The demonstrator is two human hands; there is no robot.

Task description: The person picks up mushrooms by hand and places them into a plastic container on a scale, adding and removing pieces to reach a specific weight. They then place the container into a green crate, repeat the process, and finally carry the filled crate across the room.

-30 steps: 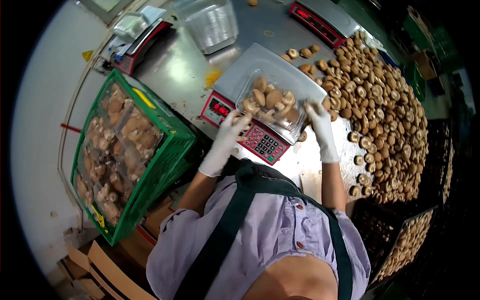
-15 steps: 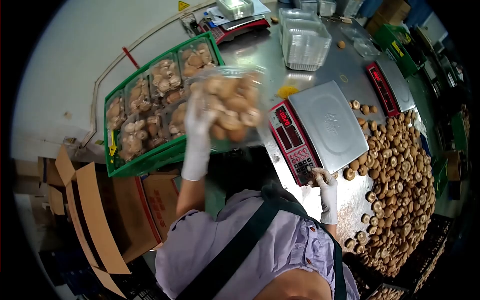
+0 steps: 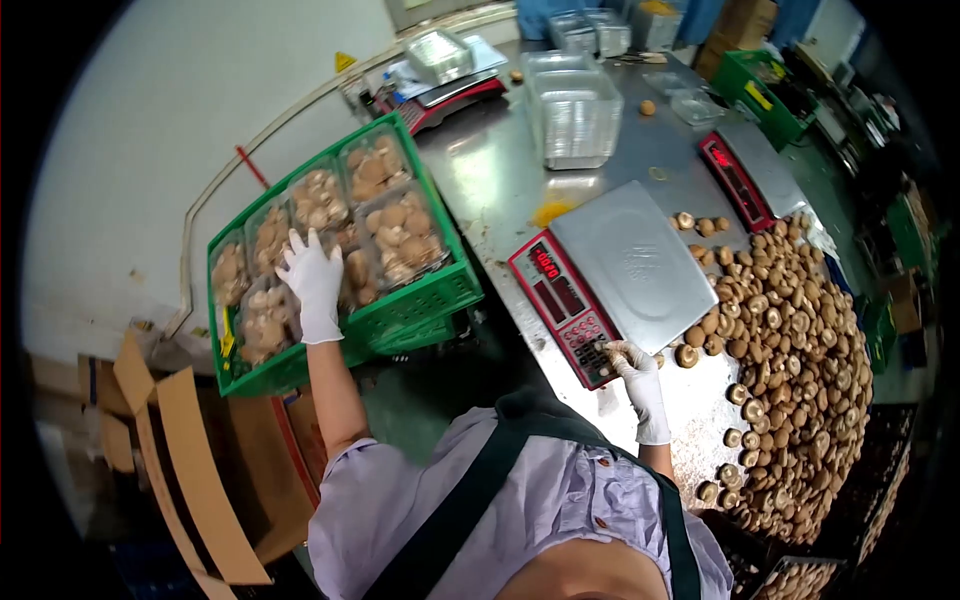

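Note:
My left hand [image 3: 314, 283], in a white glove, hovers with fingers spread over the green crate [image 3: 462, 284]. It holds nothing. Clear packs of brown mushrooms fill the crate; one mushroom pack [image 3: 404, 235] lies at its right side, nearest the table. My right hand [image 3: 638, 382], also gloved, is at the lower end of the keypad of a red scale [image 3: 566, 312]. Its fingers are pinched together, and what may be between them is too small to make out. Bare is the scale's metal pan [image 3: 640, 265], and red digits glow on its display.
Loose mushrooms [image 3: 790, 370] are heaped on the right of the metal table [image 3: 480, 180]. Stacked clear trays [image 3: 578, 115] stand behind the scale. A second scale [image 3: 745, 180] is at the right, another [image 3: 450, 100] at the back left. An open cardboard box [image 3: 215, 470] sits below the crate.
The mushroom pack that my left hand carried now lies in the crate's right side. My left hand has let go and moved left. The right hand stays by the keypad.

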